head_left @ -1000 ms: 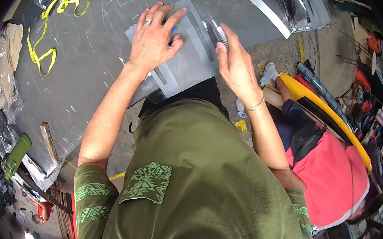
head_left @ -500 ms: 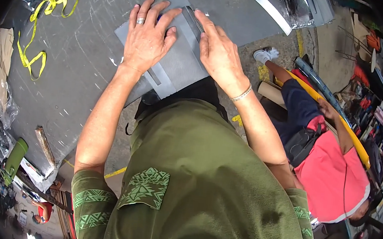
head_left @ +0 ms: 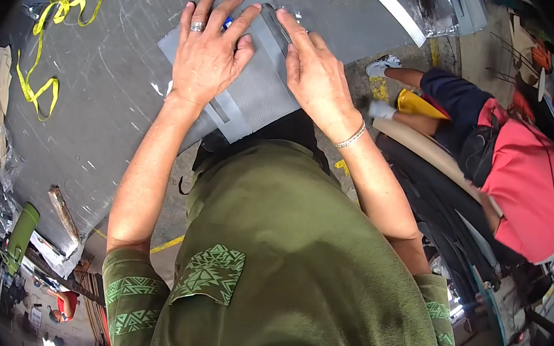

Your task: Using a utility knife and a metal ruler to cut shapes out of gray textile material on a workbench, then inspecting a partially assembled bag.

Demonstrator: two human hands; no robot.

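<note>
A grey textured sheet (head_left: 258, 91) with a lighter strip along it lies on a scratched metal worktable (head_left: 95, 122). My left hand (head_left: 208, 53), with a ring on one finger, presses flat on the sheet, fingers spread; a small blue object peeks out under its fingers. My right hand (head_left: 313, 70), a bracelet at its wrist, rests on the sheet's right edge, with its fingertips on a dark folded-up edge. Neither hand grips anything that I can make out.
A yellow measuring tape (head_left: 48, 51) lies curled on the table at the left. A shiny metal strip (head_left: 399, 11) lies at the back right. A person in a red top (head_left: 530, 177) sits low at the right. Clutter and a green bottle (head_left: 21, 235) lie at lower left.
Both hands have slid further up the sheet and come closer together. The view has shifted, so the seated person at the right now appears higher in the frame.
</note>
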